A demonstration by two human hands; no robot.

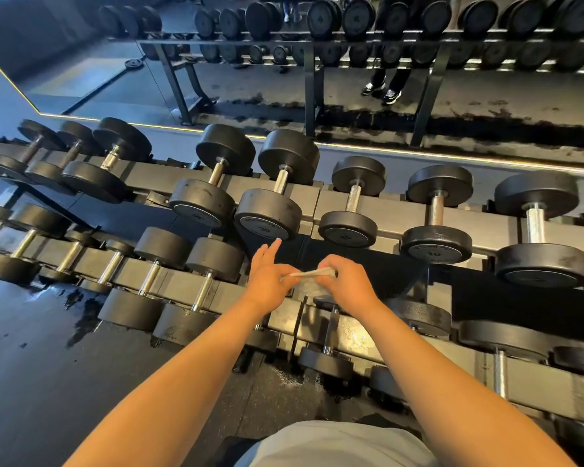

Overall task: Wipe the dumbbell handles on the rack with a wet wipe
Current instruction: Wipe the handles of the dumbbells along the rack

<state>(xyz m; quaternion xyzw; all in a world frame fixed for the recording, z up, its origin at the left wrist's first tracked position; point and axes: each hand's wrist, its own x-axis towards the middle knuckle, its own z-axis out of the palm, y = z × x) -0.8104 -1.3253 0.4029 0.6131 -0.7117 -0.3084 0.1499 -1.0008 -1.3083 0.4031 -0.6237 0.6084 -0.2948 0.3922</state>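
Prep stage, by the look of it: wet wipe [309,274] pinched at both ends between left hand [267,284] and right hand [348,286], spare left fingers splayed toward 12 o'clock. No dumbbell handles [354,198] touched; apparently all left.

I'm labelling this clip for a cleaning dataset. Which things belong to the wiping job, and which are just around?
In the job: wet wipe, pinched between left hand and right hand; dumbbell handles; rack.

Just around: mirror; floor.
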